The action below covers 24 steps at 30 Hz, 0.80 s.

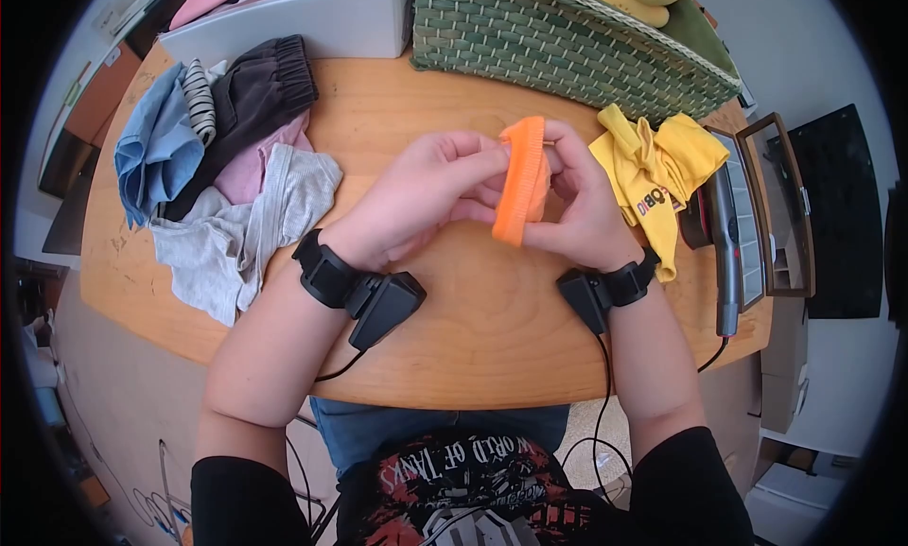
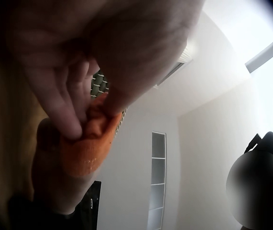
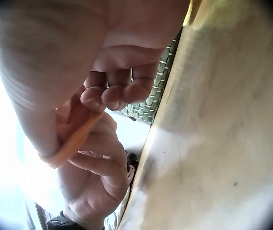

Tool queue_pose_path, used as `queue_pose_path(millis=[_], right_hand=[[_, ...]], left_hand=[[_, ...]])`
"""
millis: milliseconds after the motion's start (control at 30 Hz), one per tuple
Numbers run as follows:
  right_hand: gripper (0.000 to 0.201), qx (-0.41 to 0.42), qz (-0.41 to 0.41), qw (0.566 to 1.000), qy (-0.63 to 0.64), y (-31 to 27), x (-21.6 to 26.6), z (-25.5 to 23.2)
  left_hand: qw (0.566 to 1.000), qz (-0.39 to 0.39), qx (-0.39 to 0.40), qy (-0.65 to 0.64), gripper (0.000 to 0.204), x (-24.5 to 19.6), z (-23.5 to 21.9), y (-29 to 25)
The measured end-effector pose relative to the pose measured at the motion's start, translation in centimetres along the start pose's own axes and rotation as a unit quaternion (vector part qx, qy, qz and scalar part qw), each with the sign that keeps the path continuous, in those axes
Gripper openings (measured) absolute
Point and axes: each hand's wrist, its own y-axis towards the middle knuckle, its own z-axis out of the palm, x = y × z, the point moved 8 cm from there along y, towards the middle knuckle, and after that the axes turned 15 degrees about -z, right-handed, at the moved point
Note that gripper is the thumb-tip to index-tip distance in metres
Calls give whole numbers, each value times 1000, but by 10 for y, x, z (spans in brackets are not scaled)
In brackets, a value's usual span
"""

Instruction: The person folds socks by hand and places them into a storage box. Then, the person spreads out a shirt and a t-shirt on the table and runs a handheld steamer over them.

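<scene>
Both hands hold a small orange knit item [image 1: 518, 189] with a ribbed band, raised over the middle of the wooden table. My left hand [image 1: 430, 189] pinches its left side between thumb and fingers. On the opposite side my right hand [image 1: 588, 206] grips it, with the thumb tucked inside the stretched band [image 3: 74, 143] in the right wrist view. In the left wrist view, the orange fabric [image 2: 85, 157] bunches between the left fingertips. A yellow printed garment [image 1: 653, 173] lies crumpled just beyond the right hand.
Blue, black, pink and grey clothes [image 1: 227, 187] are heaped on the table's left. A white bin [image 1: 312, 26] and a green woven basket [image 1: 558, 50], both filled, stand at the back. To the right are a corded styling tool [image 1: 726, 253] and a glass-lidded box [image 1: 780, 206].
</scene>
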Motion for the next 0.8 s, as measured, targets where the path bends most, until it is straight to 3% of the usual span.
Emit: queue_pose_path(millis=[300, 400, 567, 667, 800], right_hand=[[81, 22, 13, 996, -87, 2, 6, 1], [80, 9, -15, 996, -92, 2, 7, 0], [72, -83, -77, 990, -79, 4, 15, -9], [69, -103, -42, 992, -65, 2, 12, -11], [66, -96, -66, 988, -98, 3, 13, -11]], left_hand=[[999, -9, -33, 32, 25, 4, -8, 0], [999, 13, -28, 17, 22, 1, -6, 0], [996, -9, 59, -66, 20, -7, 14, -5], [999, 21, 47, -18, 22, -7, 13, -8], [998, 49, 28, 15, 24, -9, 18, -8]])
